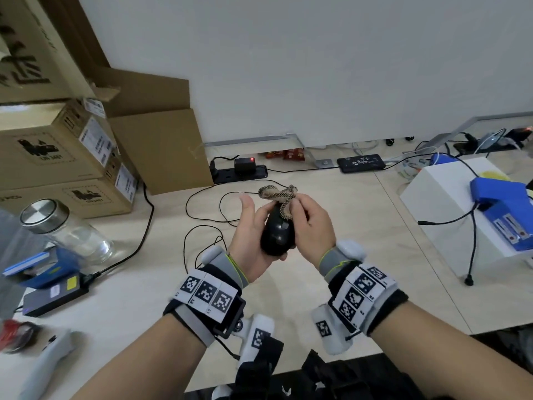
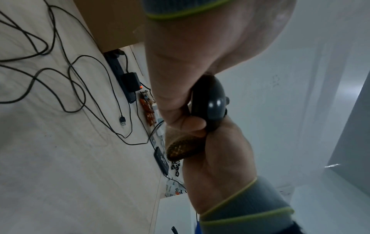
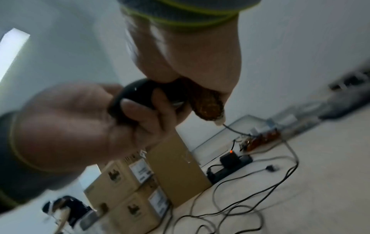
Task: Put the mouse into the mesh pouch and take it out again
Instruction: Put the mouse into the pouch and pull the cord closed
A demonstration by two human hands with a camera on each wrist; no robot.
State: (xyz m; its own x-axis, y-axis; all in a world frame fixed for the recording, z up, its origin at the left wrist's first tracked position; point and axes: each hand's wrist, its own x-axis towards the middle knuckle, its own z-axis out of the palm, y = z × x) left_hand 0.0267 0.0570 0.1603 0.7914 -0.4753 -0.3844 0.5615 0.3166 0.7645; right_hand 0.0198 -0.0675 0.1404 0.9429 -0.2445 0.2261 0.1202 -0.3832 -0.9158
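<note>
Above the table, my left hand (image 1: pixel 253 226) cups a glossy black mouse (image 1: pixel 278 235) from below, fingers curled round it and thumb raised. The right wrist view shows those fingers (image 3: pixel 140 109) wrapped round the mouse (image 3: pixel 138 91). My right hand (image 1: pixel 305 215) pinches a gold-and-black mesh pouch (image 1: pixel 281 197), bunched up at the mouse's far end with a strip draped over its front. Most of the mouse body shows bare. In the left wrist view the mouse (image 2: pixel 212 101) sits between both hands, the mesh pouch (image 2: pixel 184 148) just beyond it.
Cardboard boxes (image 1: pixel 66 157) are stacked at the left, with a glass jar (image 1: pixel 66 229) in front. A power strip (image 1: pixel 239 171) and loose black cables (image 1: pixel 207 215) lie on the table (image 1: pixel 360 269) beyond the hands. A white box (image 1: pixel 450 212) carrying blue devices stands at the right.
</note>
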